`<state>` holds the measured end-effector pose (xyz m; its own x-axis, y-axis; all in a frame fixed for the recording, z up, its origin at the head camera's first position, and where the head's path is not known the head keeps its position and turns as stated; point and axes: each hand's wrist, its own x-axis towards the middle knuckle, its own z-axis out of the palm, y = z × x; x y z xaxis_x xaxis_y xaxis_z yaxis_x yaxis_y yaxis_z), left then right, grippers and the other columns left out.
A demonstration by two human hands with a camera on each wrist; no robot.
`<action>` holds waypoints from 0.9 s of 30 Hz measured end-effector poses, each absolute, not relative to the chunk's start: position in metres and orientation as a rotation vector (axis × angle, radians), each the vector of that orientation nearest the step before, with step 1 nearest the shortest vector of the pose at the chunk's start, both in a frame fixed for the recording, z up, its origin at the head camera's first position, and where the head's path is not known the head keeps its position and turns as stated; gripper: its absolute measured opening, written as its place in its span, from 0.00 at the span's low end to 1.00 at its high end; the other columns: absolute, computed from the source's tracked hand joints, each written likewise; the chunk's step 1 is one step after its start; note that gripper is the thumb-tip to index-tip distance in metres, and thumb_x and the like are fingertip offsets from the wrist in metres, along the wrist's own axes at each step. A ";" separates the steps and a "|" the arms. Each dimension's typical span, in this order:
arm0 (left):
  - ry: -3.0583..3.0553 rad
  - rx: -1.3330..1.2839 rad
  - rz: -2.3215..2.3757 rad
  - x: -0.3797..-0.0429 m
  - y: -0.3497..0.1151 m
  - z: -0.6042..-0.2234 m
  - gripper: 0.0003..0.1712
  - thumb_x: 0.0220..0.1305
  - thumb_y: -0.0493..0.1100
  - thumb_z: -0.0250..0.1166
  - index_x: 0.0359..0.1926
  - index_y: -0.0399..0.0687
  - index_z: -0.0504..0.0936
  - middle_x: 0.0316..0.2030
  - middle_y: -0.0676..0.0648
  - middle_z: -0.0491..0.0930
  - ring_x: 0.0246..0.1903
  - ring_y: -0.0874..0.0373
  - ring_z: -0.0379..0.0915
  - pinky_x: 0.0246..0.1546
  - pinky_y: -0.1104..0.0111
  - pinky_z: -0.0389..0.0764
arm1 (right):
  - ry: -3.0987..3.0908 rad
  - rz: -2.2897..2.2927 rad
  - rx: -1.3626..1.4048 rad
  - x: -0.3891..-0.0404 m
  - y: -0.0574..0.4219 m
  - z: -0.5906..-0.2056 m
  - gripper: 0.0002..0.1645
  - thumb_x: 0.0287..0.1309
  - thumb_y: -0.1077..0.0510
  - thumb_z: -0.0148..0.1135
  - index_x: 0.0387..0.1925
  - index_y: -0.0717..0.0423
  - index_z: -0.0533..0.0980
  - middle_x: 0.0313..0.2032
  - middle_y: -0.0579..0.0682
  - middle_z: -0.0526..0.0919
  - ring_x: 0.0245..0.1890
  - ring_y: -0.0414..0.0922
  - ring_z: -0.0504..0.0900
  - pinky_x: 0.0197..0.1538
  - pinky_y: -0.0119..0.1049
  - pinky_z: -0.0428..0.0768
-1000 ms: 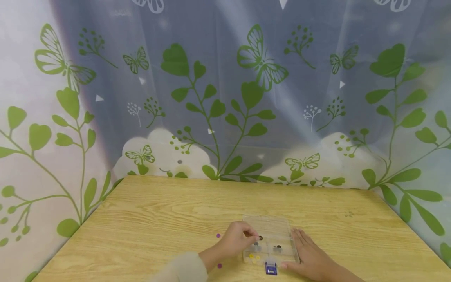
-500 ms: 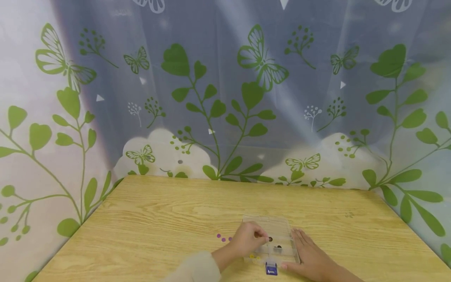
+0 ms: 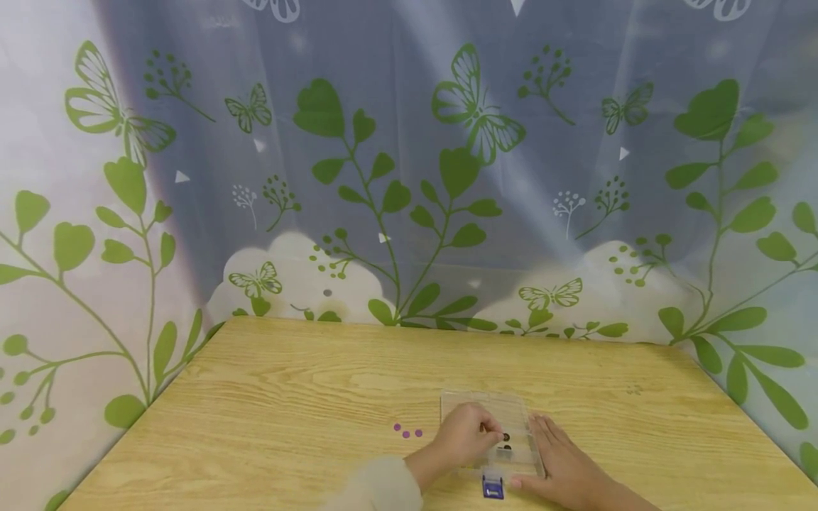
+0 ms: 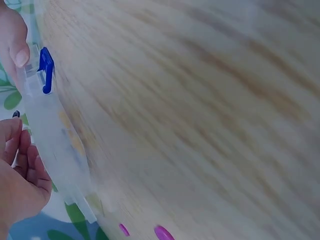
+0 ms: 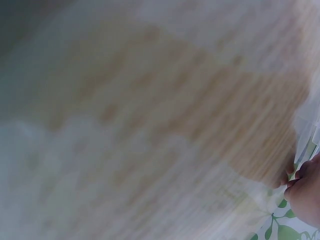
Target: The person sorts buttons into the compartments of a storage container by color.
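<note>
- We see the left hand (image 3: 465, 438) pinching a small dark disc (image 3: 506, 437) over the clear box (image 3: 513, 407), thumb and fingertip together, a grip that seems to suit so small a piece;
- the right hand (image 3: 570, 463) lies straight-fingered along the box's right side, gripping nothing, probably steadying it; three purple discs (image 3: 405, 434) sit left of the box;
- the left hand hides much of the box's left part from us; the right wrist view is mostly blur.
</note>
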<state>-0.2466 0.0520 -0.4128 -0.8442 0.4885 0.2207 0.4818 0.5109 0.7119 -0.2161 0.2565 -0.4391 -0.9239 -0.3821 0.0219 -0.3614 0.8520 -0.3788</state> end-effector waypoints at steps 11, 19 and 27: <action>2.952 0.921 0.934 -0.247 0.071 -0.415 0.04 0.55 0.43 0.67 0.25 0.52 0.85 0.23 0.60 0.75 0.27 0.71 0.64 0.30 0.80 0.68 | 2.954 -0.596 -0.592 -0.216 0.257 -0.439 0.61 0.52 0.31 0.56 0.66 0.75 0.47 0.67 0.73 0.49 0.67 0.69 0.49 0.62 0.64 0.55; 2.996 0.951 0.845 -0.247 0.076 -0.417 0.03 0.54 0.42 0.68 0.25 0.53 0.86 0.22 0.60 0.74 0.25 0.71 0.62 0.28 0.80 0.65 | 2.954 -0.594 -0.603 -0.217 0.257 -0.438 0.61 0.52 0.31 0.56 0.66 0.75 0.48 0.67 0.73 0.50 0.67 0.69 0.50 0.63 0.63 0.56; 3.001 0.992 0.772 -0.245 0.077 -0.412 0.04 0.54 0.42 0.68 0.24 0.53 0.86 0.22 0.60 0.76 0.26 0.70 0.62 0.30 0.80 0.65 | 2.952 -0.604 -0.618 -0.218 0.257 -0.438 0.60 0.53 0.32 0.56 0.65 0.77 0.50 0.66 0.74 0.52 0.67 0.69 0.51 0.62 0.63 0.56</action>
<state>-0.2451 0.0770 -0.4124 -0.8082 0.5343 0.2475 0.5875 0.7022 0.4023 -0.2181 0.2574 -0.4381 -0.9173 -0.3980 0.0158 -0.3722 0.8425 -0.3895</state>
